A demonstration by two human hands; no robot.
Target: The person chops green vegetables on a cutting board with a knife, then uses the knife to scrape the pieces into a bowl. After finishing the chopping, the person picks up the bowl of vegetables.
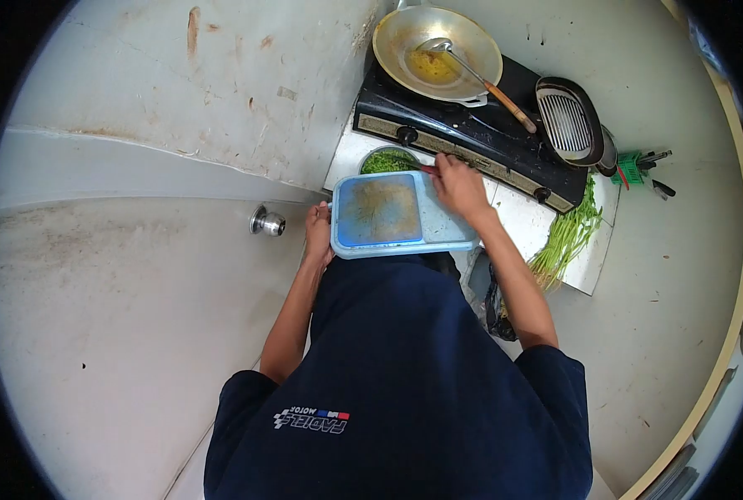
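Note:
My left hand (pixel 318 229) grips the left edge of a light blue cutting board (pixel 451 221), fingers wrapped round its rim. The board has a darker, worn and stained blue panel and is held in front of my body. My right hand (pixel 459 187) is closed round the reddish handle of a knife (pixel 426 168), just above the board's far edge. Its dark blade points left over a bowl of chopped greens (pixel 386 160). The bowl stands on white tiles beyond the board, and the board hides its near side.
A black gas stove (pixel 463 133) stands behind, bearing a wok (pixel 396 58) with yellowish oil, a wooden-handled spatula (pixel 509 108) and a ridged grill pan (pixel 567 121). Long leafy greens (pixel 567 237) lie at right. A green basket (pixel 628 168) holds utensils. A door knob (pixel 267 222) juts out at left.

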